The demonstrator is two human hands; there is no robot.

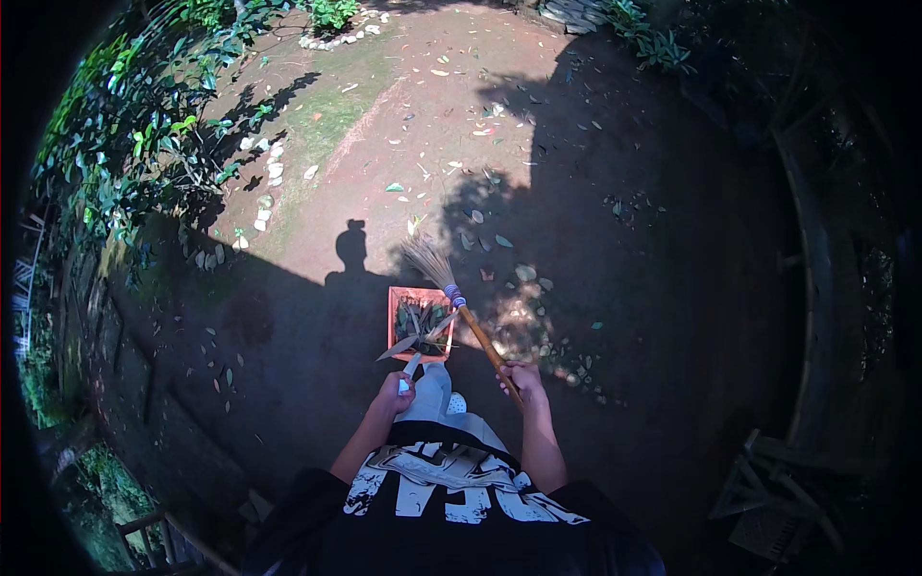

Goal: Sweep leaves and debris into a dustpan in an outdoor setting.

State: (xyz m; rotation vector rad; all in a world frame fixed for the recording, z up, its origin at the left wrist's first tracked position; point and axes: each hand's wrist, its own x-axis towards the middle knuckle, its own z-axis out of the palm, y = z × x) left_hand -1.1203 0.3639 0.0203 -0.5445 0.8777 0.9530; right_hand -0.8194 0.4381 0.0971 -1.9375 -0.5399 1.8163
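My left hand (395,393) grips the pale handle (413,364) of an orange-red dustpan (391,322). Dry and green leaves (421,324) fill the pan, and one long brown leaf pokes out over its near left edge. In my right hand (521,379) is the wooden stick of a hand broom (481,335), slanting up and to the left. Purple binding (454,294) wraps its neck. The straw bristles (428,261) reach past the pan's far right corner; whether they touch the ground I cannot tell.
Fallen leaves (503,241) lie scattered on the bare dirt ground (432,129). White stones (274,170) edge a planted bed on the left, beneath a leafy shrub (166,137). A wooden structure (781,489) stands at the lower right in shade. A wooden railing (155,536) is at the lower left.
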